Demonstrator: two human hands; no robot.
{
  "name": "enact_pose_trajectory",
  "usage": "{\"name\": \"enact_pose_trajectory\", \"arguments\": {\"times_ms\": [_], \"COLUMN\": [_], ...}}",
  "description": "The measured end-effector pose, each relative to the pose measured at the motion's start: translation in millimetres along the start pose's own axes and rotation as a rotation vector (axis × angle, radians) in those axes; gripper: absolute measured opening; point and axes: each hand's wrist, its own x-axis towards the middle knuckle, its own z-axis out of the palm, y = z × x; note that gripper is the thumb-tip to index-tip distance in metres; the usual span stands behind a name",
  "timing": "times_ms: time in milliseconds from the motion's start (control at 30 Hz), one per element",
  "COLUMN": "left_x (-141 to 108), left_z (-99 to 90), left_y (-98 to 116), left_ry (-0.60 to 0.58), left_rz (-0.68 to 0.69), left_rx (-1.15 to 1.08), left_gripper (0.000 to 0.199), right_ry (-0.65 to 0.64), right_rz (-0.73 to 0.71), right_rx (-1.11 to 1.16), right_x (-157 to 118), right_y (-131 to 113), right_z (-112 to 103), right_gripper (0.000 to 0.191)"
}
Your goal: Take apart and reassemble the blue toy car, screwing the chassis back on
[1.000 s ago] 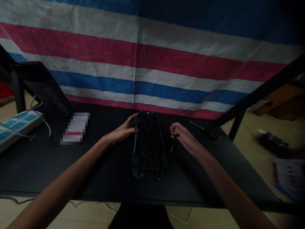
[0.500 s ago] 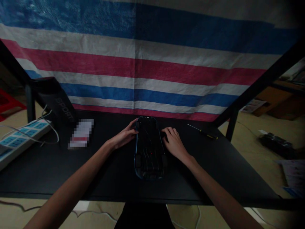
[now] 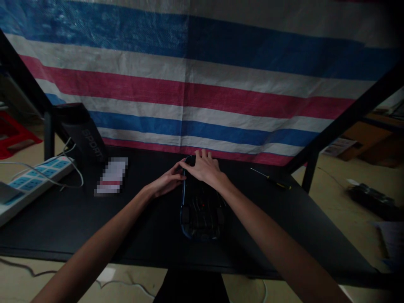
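Observation:
A toy car (image 3: 202,210) lies upside down on the black table (image 3: 142,235), its dark underside and wheels facing up and a small red spot near its middle. My left hand (image 3: 166,182) is at the car's far left side, fingers apart and fingertips against its edge. Over the car's far end is my right hand (image 3: 205,166), its fingers spread and its thumb near the far left corner, hiding that part of the car. A screwdriver (image 3: 274,181) with a black and yellow handle lies to the right.
A white power strip (image 3: 38,185) with cables is on the table's left. Beside it stand a dark SPORT container (image 3: 85,134) and a blurred-out flat item (image 3: 112,176). A striped sheet (image 3: 189,92) hangs behind. Dark frame bars slant at both sides.
My right hand has moved from the car's right side up and left over its far end. My left hand stays at the left side. The view has shifted slightly.

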Motion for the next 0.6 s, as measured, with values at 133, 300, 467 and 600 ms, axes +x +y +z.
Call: {"name": "enact_pose_trajectory", "arguments": {"times_ms": [133,300,467,600], "left_x": [-1.9,-5.9,-8.8,-6.6], "left_z": [0.6,5.9,10.0,13.4], "left_y": [2.6,5.8,8.4,9.6], "left_ry": [-0.037,-0.086,-0.091,-0.052], "left_rz": [0.004,0.005,-0.01,-0.011], "left_rx": [0.031,0.038,0.049,0.056], "left_gripper": [0.092,0.09,0.094,0.092], "right_ry": [-0.063,-0.113,-0.126,-0.133], "right_rz": [0.02,0.033,0.025,-0.019], "right_rx": [-0.032,-0.014,0.036,0.064], "right_x": [5.4,3.8,9.7,14.6], "right_y": [-6.4,-2.0,8.9,15.7], "right_z": [-1.0,-7.1,-12.7,-14.3], "right_gripper": [0.092,0.096,0.093,0.081]}}
